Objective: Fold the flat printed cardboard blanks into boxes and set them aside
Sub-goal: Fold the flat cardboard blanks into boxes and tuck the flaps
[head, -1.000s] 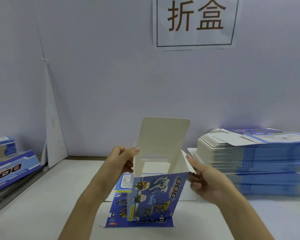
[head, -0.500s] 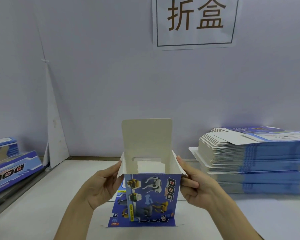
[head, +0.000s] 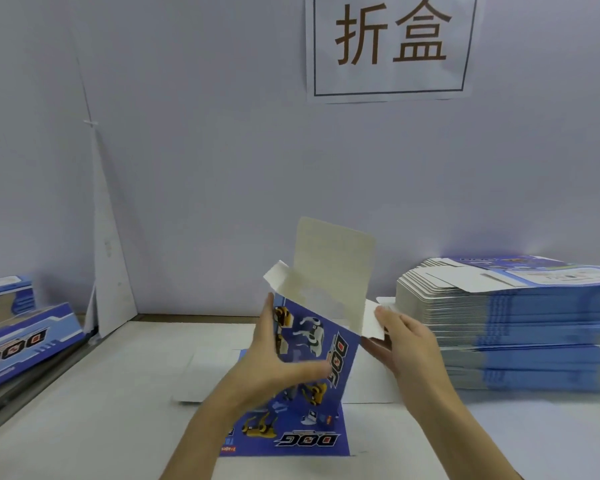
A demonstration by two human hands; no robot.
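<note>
– White table point(head: 84, 427) below, pale wall point(head: 222, 168) behind. So where is the box point(head: 312, 337)?

– It is up in the air, over the middle of the table, between two hands. It leans, with its top tipped to the left. The front is blue, with toy dogs and the word DOG on it. The top is open, and the lid point(head: 333, 261) sticks up, white on the inside.

– Who has hold of it?

– The left hand point(head: 274, 362) grips its left side. The thumb lies across the blue front and the fingers curl round behind.

– And the other one?

– The right hand point(head: 406, 344) is at the small white flap point(head: 373, 320) on the right side of the box. It is blurry there, but the bent fingers seem to pinch that flap from above and below.

– What is under the box?

– One flat blank point(head: 291, 438) lies on the table right below it, blue side up.

– And around that?

– A tall stack point(head: 516, 323) of blanks sits on the table to the right, near the right hand. Two done boxes point(head: 25, 344) lie at the far left, well apart from the hands. High on the wall hangs a paper sign point(head: 392, 46) with two big brown characters in a thin frame.
</note>
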